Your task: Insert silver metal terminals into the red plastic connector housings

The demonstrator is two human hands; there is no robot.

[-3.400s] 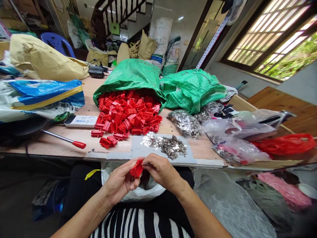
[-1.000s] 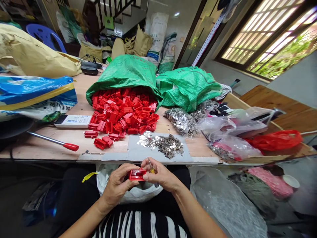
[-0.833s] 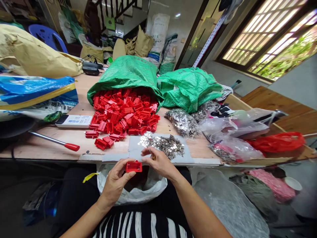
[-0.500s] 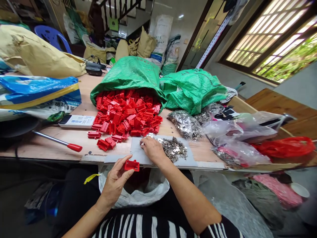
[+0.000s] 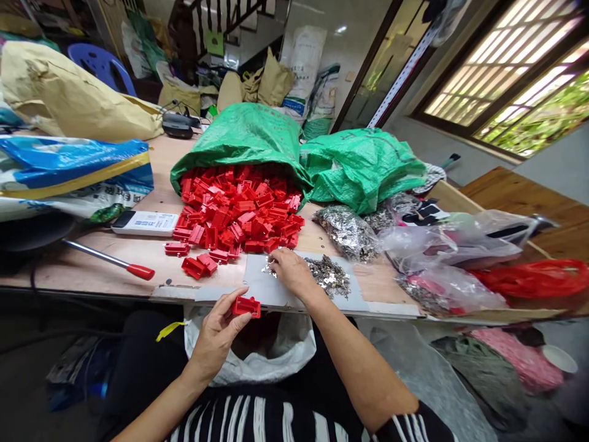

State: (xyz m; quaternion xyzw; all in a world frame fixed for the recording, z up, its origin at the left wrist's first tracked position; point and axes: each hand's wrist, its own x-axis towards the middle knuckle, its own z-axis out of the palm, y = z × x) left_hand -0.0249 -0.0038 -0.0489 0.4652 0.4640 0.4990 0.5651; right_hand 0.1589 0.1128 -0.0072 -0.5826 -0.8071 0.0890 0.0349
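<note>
Between the thumb and fingers of my left hand [image 5: 215, 331] is a small red plastic housing [image 5: 247, 306], its hollow side turned up, above the table's front edge. My right hand [image 5: 291, 270] reaches down to the grey sheet [image 5: 257, 288], its fingers bent together at the small metal pieces [image 5: 330, 276] spread there. Whether a piece is between those fingertips is hidden. Behind the sheet, a heap of red plastic housings [image 5: 239, 209] spills from a green woven sack [image 5: 248, 132]. A few of them lie loose to the left.
An open white sack [image 5: 280, 368] hangs below the table edge at my lap. To the right are a bag of metal pieces [image 5: 347, 233], clear plastic bags [image 5: 414, 245] and a red bag [image 5: 534, 277]. A red-tipped metal lever [image 5: 138, 271] juts out at left.
My right hand has shifted slightly right and away from me over the metal pieces. My left hand keeps holding the red housing in nearly the same place.
</note>
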